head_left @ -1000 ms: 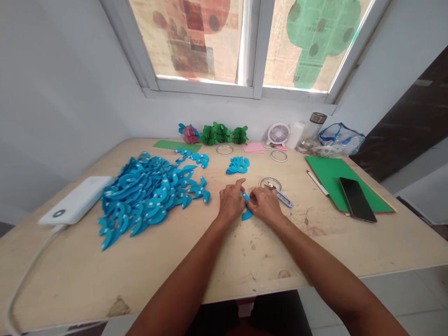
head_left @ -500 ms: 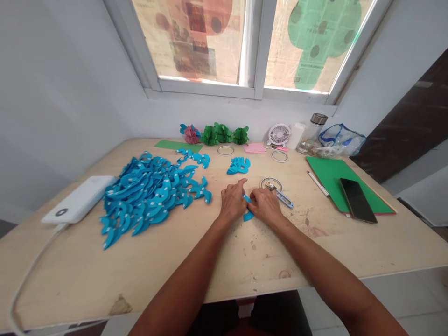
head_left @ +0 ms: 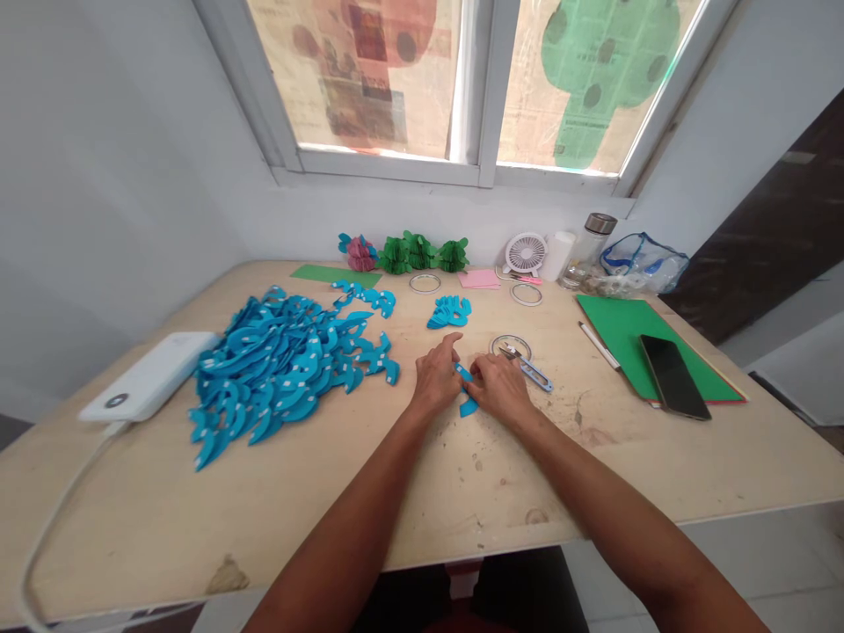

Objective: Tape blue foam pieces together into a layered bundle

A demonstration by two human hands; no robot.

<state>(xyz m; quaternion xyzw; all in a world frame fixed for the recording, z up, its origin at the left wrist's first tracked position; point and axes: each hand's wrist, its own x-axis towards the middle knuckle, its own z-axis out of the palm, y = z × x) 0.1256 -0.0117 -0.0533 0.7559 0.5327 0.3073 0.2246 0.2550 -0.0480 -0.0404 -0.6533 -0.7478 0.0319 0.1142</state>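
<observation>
Between my hands, on the table, is a curved blue paper piece, partly hidden by fingers. My left hand is closed on its left side, with the index finger pointing forward. My right hand pinches the piece from the right, its thumb and fingers close together. Just beyond my hands lies a small fanned group of blue paper pieces. To the left spreads a large heap of similar blue pieces with small white squares on them. A light-blue utility knife rests by my right hand, across a tape ring.
A white power bank with a cable sits at the left. On the right are a phone on green paper and a pen. Folded paper figures, a small fan and a bottle line the back.
My hands stay almost in place, with only slight finger movement at the blue paper piece. Nothing else on the table has visibly moved.
</observation>
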